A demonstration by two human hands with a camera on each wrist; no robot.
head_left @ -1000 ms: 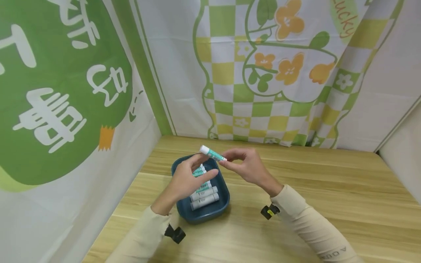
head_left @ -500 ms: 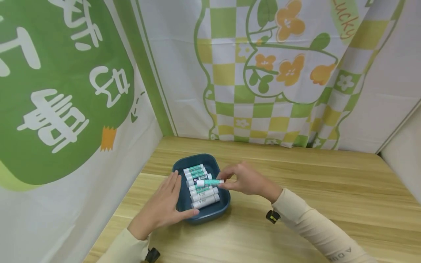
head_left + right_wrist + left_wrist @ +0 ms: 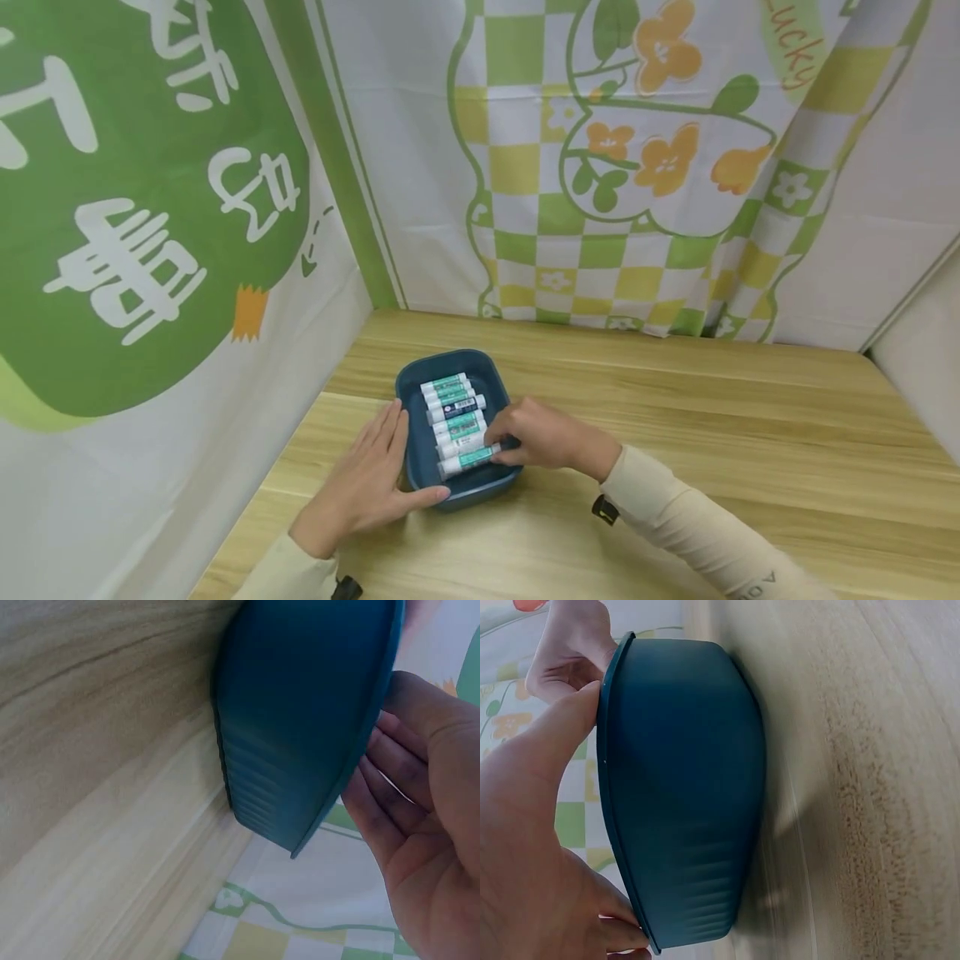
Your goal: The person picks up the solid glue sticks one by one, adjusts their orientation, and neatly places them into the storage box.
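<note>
A dark blue plastic bin (image 3: 489,382) stands on the table with several white glue sticks in a row inside it, most with teal labels. One with a navy label (image 3: 459,408) lies mid-row. My right hand (image 3: 543,437) reaches over the bin's right rim and pinches the right end of the nearest teal-labelled glue stick (image 3: 469,461), low over the row. My left hand (image 3: 363,479) rests on the left rim, fingers extended along it and thumb at the near corner. In the right wrist view the bin's wall (image 3: 300,712) hides the glue sticks from sight.
The wood-grain table (image 3: 712,433) extends right of the bin. A patterned cloth (image 3: 555,208) hangs behind the table, and a green and white cloth (image 3: 150,250) lines the left side.
My left hand has moved from the raised glue stick down to the bin's left rim. My right hand has lowered that glue stick into the bin, at the near end of the row.
</note>
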